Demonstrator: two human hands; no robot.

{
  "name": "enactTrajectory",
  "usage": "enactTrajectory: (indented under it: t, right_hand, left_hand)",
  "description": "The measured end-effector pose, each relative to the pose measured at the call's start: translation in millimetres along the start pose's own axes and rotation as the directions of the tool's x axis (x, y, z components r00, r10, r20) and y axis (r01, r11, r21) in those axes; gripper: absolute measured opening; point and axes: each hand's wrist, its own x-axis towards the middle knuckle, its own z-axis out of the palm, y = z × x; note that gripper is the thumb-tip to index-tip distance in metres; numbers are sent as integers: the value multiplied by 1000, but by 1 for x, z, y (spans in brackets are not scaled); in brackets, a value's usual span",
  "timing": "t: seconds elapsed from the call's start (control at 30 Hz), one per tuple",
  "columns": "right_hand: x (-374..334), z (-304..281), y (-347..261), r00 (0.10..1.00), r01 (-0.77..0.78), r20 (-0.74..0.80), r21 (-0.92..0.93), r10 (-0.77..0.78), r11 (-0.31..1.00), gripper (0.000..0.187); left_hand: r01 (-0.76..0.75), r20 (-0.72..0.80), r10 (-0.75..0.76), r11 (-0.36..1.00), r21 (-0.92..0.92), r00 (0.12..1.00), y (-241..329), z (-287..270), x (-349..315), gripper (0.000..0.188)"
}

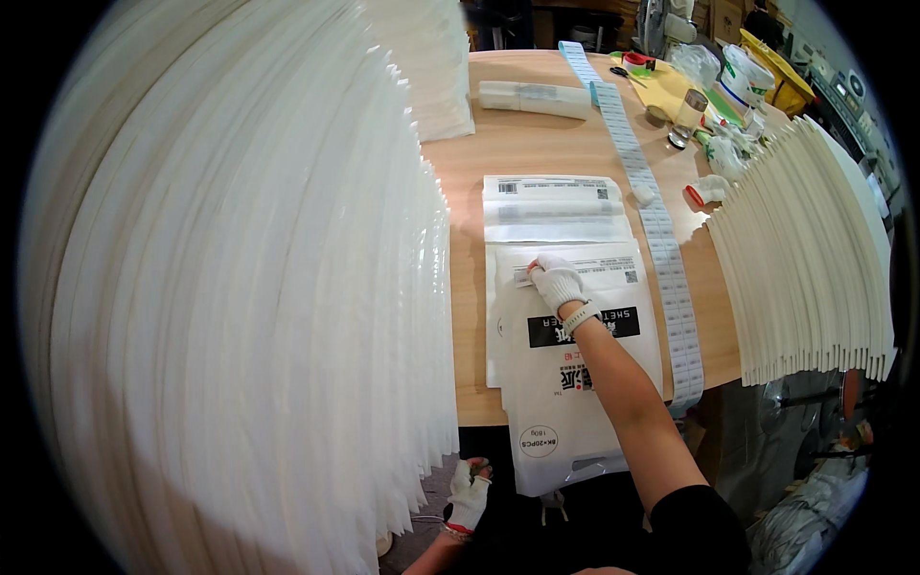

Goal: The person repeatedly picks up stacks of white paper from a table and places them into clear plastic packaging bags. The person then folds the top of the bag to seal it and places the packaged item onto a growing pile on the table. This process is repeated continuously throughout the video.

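Note:
My right hand (558, 285), in a white glove with bare fingertips, reaches over the upper left of a white printed plastic bag (613, 374). Its fingers are closed down on a small white label (522, 276) at the bag's surface, partly covered by the fingertips. This bag lies on more white bags (561, 230), and its handle end hangs over the table's near edge. My left hand (470, 494), gloved the same way, is low beside the tall white stack, below the table top. Its fingers are curled; anything in them is too small to make out.
Tall stacks of white sheets (268, 287) fill the left side; another stack (805, 259) stands right. A label strip (661, 249) runs along the wooden table (470, 364). Behind lie a rolled bundle (537, 99), scissors (628, 72), a clear bottle (687, 120) and a white bucket (746, 77).

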Motion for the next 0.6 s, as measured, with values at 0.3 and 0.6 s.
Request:
enactTrajectory:
  t: [0.3, 0.6]
  right_hand:
    - [2, 10, 2, 998, 38, -38, -70, -41, 997, 17]
    - [-5, 5, -24, 994, -106, -2, -316, 111, 943, 54]
  left_hand:
    - [58, 84, -52, 995, -78, 995, -19, 17, -1, 37]
    - [158, 297, -169, 986, 59, 940, 23, 37, -23, 23]
